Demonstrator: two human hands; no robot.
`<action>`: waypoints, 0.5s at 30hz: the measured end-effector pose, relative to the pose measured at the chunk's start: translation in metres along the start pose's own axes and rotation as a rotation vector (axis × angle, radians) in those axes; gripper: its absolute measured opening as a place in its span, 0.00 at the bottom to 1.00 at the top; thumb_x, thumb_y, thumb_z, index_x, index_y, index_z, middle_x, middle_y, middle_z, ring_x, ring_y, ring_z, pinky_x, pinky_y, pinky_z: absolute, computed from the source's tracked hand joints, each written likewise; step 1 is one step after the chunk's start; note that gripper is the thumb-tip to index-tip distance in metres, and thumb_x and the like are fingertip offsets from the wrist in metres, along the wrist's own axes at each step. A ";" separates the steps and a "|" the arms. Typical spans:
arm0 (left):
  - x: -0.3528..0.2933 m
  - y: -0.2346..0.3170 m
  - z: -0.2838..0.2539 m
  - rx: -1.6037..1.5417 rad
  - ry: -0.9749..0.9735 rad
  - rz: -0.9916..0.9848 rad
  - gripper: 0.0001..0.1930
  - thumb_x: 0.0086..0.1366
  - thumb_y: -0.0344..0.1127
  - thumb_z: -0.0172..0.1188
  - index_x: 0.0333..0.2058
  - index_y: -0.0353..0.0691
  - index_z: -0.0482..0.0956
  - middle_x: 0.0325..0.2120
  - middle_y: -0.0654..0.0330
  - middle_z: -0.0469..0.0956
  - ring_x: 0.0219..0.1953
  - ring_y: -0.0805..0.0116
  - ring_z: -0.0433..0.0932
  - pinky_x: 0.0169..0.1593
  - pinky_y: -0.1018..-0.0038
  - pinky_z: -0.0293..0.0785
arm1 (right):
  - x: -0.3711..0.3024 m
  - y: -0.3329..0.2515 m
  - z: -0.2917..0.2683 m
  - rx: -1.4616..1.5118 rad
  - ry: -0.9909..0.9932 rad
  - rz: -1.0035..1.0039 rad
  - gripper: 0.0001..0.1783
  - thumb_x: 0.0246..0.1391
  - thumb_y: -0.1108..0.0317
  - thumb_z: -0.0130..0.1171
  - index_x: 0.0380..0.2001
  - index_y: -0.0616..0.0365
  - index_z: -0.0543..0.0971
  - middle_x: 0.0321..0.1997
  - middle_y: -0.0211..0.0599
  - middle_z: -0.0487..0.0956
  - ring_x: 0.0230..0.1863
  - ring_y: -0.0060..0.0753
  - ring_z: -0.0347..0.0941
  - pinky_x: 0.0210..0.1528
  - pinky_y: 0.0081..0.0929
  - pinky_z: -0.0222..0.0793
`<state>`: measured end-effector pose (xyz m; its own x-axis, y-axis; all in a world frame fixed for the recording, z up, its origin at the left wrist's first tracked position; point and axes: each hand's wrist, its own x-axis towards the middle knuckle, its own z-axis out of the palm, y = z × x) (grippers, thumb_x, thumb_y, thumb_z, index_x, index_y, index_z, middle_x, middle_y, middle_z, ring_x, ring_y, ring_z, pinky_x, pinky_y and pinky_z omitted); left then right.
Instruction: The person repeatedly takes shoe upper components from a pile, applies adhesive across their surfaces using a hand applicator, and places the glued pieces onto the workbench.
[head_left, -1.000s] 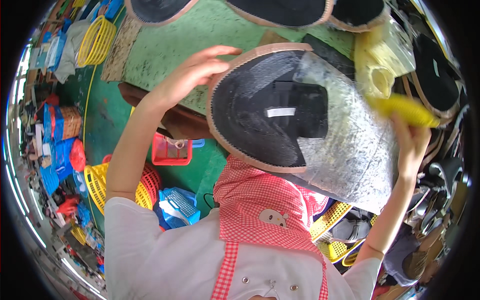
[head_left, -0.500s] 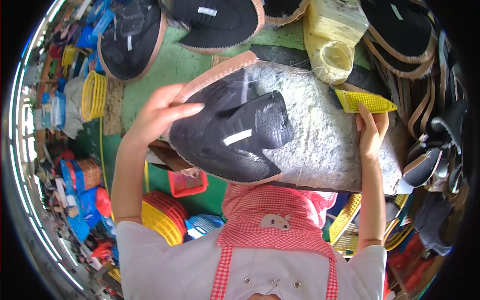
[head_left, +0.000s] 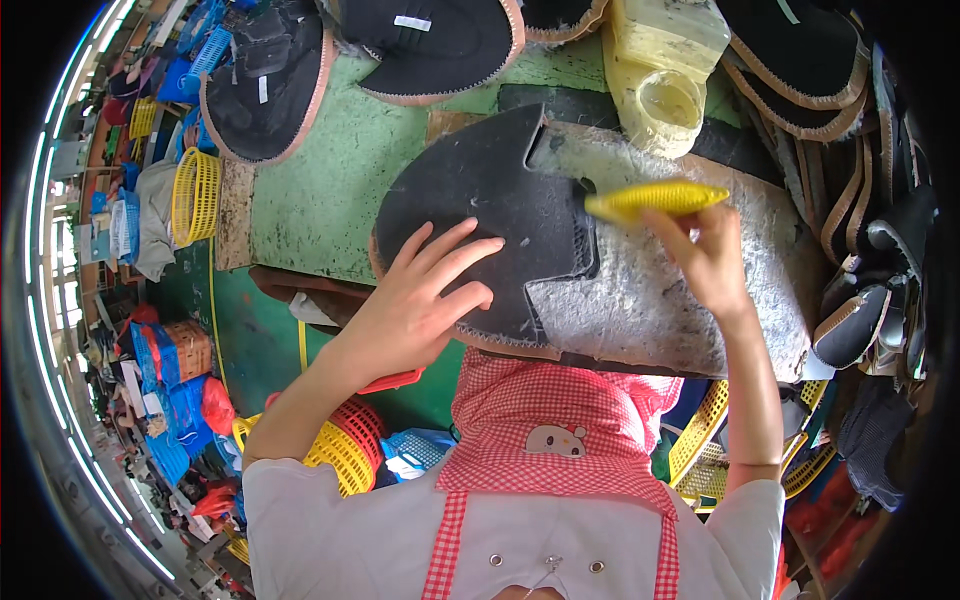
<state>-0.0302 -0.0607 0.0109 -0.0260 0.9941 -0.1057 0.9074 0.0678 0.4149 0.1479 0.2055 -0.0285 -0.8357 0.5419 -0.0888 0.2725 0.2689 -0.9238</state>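
A black shoe upper (head_left: 470, 185) lies flat on the whitish, crusted work board (head_left: 650, 300), its plain dark face up. Fingers spread, my left hand (head_left: 420, 295) rests flat on its lower part. My right hand (head_left: 705, 250) is closed around a yellow, mesh-textured tool (head_left: 660, 198). The tool's dark tip is at the right edge of the upper; motion blur keeps me from telling whether it touches. Beyond it stands a yellowish plastic container (head_left: 668, 100) with a round opening.
More black uppers with tan stitched edges lie at the back, such as one upper (head_left: 265, 90) at left and a stack (head_left: 800, 60) at right. Several pieces hang at the right edge. Yellow baskets (head_left: 195, 200) and a red basket (head_left: 355, 430) stand around the green table (head_left: 310, 200).
The upper has been turned over and laid down on the board. My left hand went from gripping its edge to lying on it. The yellow tool moved left to the upper's edge.
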 end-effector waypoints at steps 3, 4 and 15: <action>-0.002 -0.003 -0.001 -0.026 -0.026 -0.032 0.22 0.37 0.20 0.61 0.35 0.43 0.74 0.61 0.57 0.62 0.66 0.51 0.56 0.64 0.46 0.55 | -0.002 0.001 0.005 -0.159 -0.039 -0.213 0.09 0.53 0.75 0.60 0.39 0.60 0.82 0.30 0.36 0.82 0.19 0.19 0.70 0.18 0.17 0.64; -0.001 -0.004 -0.002 -0.041 -0.014 -0.030 0.21 0.37 0.20 0.61 0.35 0.44 0.74 0.59 0.57 0.64 0.66 0.51 0.57 0.64 0.46 0.56 | -0.006 0.002 0.004 -0.168 -0.114 -0.325 0.08 0.54 0.75 0.60 0.38 0.60 0.82 0.30 0.36 0.82 0.18 0.21 0.70 0.19 0.19 0.65; -0.069 -0.120 -0.062 -0.527 1.176 -0.425 0.24 0.56 0.26 0.58 0.54 0.34 0.69 0.45 0.58 0.74 0.44 0.72 0.75 0.48 0.77 0.70 | -0.041 0.041 -0.018 0.278 0.080 0.167 0.03 0.55 0.76 0.59 0.34 0.60 0.76 0.19 0.21 0.72 0.14 0.09 0.59 0.15 0.13 0.50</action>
<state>-0.1631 -0.1319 0.0247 -0.8421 0.3542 0.4067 0.4793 0.1458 0.8655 0.2018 0.2088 -0.0556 -0.7474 0.6240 -0.2279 0.2527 -0.0501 -0.9662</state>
